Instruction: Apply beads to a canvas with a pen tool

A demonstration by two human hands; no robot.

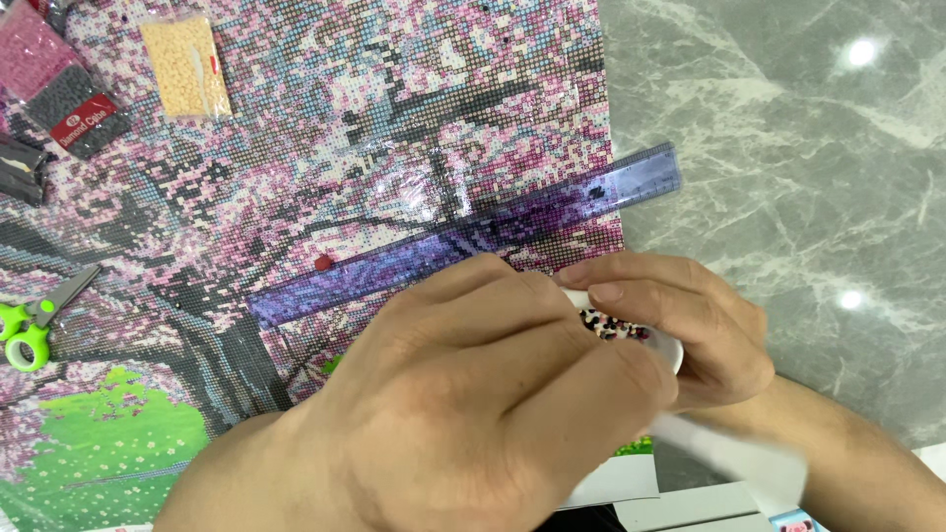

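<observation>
Head view shows both hands low in the frame, over the edge of a diamond-painting canvas (325, 148) in pinks, greys and greens. The right hand (680, 330) pinches a small white tray (662, 347) between thumb and fingers; the tray carries tiny dark and pink beads (613, 325). The left hand (473, 394) lies across in front, fingers curled toward the tray, though whether it grips anything cannot be told. The tray looks light and stiff, but its loose beads would likely spill at a tilt, so a level hold by the rim seems safest. A clear purple ruler (473, 232) lies slanted across the canvas just beyond the hands. At far left sit green-handled scissors (34, 320), and near the top left are bags of pink, dark and cream beads (185, 67). The tabletop (788, 177) is grey marble-patterned and glossy, with ceiling lights reflected in it
</observation>
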